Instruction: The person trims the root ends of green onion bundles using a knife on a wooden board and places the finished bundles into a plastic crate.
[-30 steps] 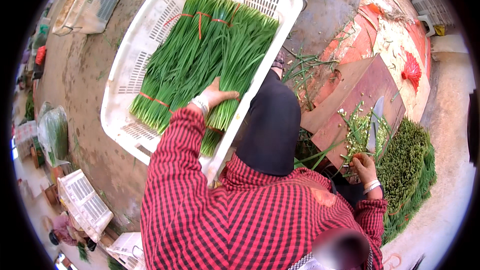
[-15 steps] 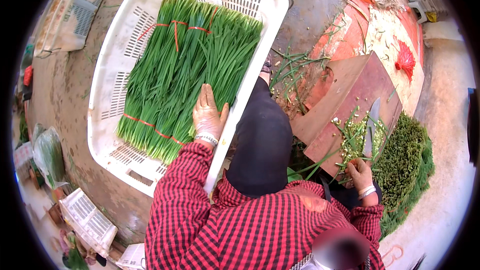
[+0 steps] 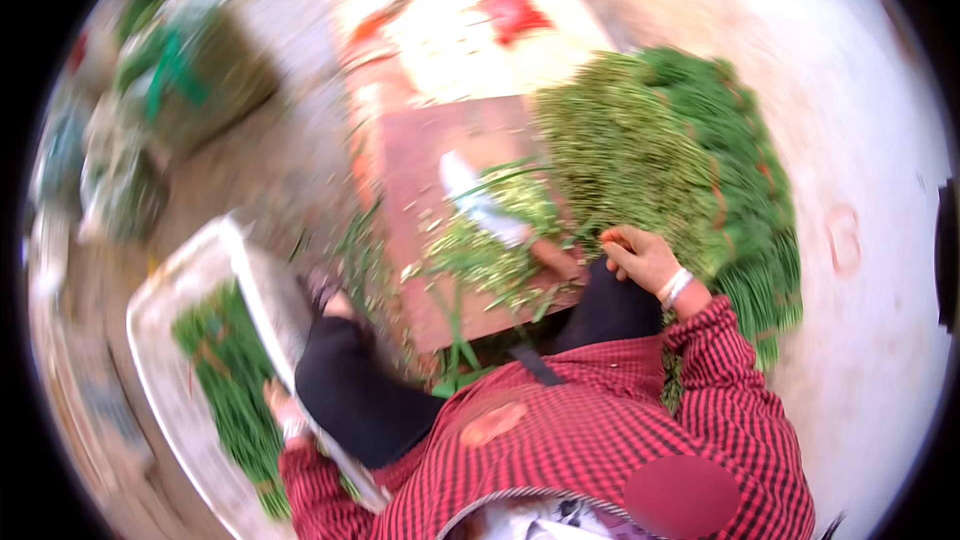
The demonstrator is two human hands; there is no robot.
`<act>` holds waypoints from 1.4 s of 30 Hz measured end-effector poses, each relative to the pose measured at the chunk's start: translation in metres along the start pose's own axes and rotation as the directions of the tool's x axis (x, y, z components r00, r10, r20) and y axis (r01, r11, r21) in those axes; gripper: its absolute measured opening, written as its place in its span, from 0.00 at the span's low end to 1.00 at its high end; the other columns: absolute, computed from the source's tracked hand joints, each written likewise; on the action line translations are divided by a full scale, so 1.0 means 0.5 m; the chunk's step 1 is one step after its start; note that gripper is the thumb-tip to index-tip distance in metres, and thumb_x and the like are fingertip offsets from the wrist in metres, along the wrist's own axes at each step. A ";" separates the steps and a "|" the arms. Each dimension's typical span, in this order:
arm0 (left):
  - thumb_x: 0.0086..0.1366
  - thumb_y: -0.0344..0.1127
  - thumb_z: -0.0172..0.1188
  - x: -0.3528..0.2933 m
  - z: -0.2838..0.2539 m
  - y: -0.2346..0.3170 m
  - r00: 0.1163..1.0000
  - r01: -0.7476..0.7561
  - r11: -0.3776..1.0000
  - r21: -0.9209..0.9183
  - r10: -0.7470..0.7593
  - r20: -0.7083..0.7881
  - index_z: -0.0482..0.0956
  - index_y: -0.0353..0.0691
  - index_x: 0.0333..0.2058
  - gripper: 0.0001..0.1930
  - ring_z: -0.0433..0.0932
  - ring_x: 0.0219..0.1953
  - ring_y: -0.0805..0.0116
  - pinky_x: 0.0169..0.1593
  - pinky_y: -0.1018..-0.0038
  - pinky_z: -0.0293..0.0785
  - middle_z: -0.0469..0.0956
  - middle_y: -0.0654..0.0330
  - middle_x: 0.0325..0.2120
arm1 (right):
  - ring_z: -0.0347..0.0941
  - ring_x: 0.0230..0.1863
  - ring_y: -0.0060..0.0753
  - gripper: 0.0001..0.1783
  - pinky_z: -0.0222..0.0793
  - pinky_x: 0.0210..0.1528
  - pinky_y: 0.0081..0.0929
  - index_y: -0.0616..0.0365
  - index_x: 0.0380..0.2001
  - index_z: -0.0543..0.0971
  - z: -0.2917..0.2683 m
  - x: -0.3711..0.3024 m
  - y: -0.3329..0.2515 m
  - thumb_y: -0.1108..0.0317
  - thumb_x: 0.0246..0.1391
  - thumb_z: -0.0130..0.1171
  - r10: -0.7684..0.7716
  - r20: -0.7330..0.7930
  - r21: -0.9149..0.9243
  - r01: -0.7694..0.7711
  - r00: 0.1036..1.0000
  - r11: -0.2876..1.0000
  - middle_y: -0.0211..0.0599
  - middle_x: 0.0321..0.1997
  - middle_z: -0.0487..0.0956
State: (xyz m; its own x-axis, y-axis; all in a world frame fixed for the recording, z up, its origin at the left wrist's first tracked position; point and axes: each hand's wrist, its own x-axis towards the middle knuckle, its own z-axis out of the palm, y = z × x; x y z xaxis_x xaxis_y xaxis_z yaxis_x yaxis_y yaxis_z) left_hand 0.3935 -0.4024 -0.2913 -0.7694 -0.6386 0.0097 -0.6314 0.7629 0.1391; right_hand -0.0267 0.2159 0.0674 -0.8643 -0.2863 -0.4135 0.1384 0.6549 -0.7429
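Note:
My left hand (image 3: 282, 407) lies with fingers extended on the long green garlic chives (image 3: 238, 380), inside the white plastic crate (image 3: 180, 470) at my left. Over my right thigh, my right hand (image 3: 645, 262) is closed, thumb and fingers drawn together; anything between them is too blurred to make out. Just left of it, a knife (image 3: 480, 205) with a pale blade and brown handle lies on a reddish-brown board (image 3: 415, 155) among chopped green trimmings (image 3: 465, 250). Beside the right hand rises a big heap of banded chive bundles (image 3: 640, 150), their cut ends facing the board.
A bunch of red ties (image 3: 512, 17) lies on a pale sheet (image 3: 440, 50) beyond the board. Stuffed plastic bags (image 3: 205, 75) stand at the far left. Loose green stalks (image 3: 365, 250) litter the floor between crate and board.
The view has swung right, so the crate now sits at lower left and the board in the middle. My right hand has come away from the knife handle; my left hand stays at the chives.

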 end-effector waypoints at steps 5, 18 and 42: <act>0.68 0.37 0.58 0.241 -0.336 0.442 0.983 0.154 0.535 -0.831 -0.167 0.075 0.67 0.30 0.60 0.25 0.68 0.59 0.62 0.65 0.68 0.60 0.69 0.52 0.59 | 0.75 0.27 0.17 0.14 0.72 0.27 0.17 0.62 0.47 0.77 -0.191 -0.178 0.209 0.67 0.62 0.56 0.170 -0.478 0.301 -0.021 0.862 0.953 0.30 0.30 0.80; 0.61 0.25 0.60 0.065 -0.349 0.998 0.824 -0.382 0.515 -0.768 0.565 -0.031 0.74 0.36 0.55 0.21 0.70 0.59 0.57 0.63 0.64 0.64 0.72 0.51 0.57 | 0.80 0.42 0.44 0.54 0.79 0.36 0.36 0.74 0.59 0.64 -0.405 -0.253 0.515 0.29 0.52 0.54 0.744 -0.358 0.668 -0.402 0.564 0.626 0.56 0.53 0.75; 0.66 0.29 0.60 0.009 -0.358 0.890 0.855 -0.058 0.353 -0.934 0.501 0.136 0.73 0.33 0.55 0.19 0.76 0.49 0.69 0.54 0.74 0.72 0.77 0.57 0.48 | 0.73 0.45 0.31 0.20 0.69 0.49 0.32 0.60 0.45 0.77 -0.303 -0.331 0.418 0.58 0.54 0.60 0.244 -0.761 0.611 0.538 0.601 0.581 0.33 0.46 0.77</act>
State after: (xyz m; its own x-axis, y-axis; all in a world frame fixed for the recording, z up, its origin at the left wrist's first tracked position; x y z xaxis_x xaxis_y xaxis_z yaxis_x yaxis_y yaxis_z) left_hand 0.1262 -0.0838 -0.0522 -0.9871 -0.1498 -0.0567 -0.0881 0.2121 0.9733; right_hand 0.0720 0.5061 0.0605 -0.8536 0.5202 -0.0289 -0.0889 -0.2002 -0.9757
